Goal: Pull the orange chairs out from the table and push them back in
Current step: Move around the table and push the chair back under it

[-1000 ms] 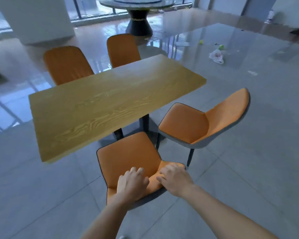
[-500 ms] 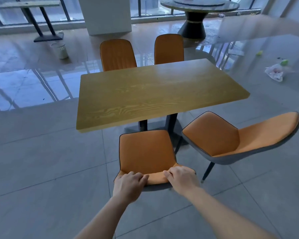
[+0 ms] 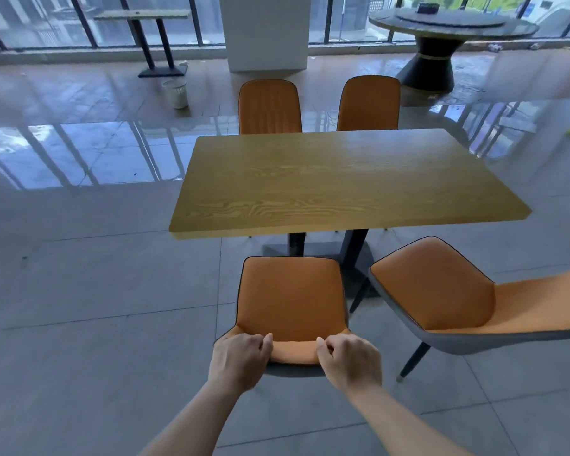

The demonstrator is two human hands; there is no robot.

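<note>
Orange chair [image 3: 290, 291] on grey tile floor [image 3: 79, 373], wooden table [image 3: 343, 179], wet glossy floor [image 3: 79, 153] beyond

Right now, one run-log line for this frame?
left hand: grips near chair backrest | right hand: grips same backrest | near chair: seat out from under table | second chair: out, angled
</note>
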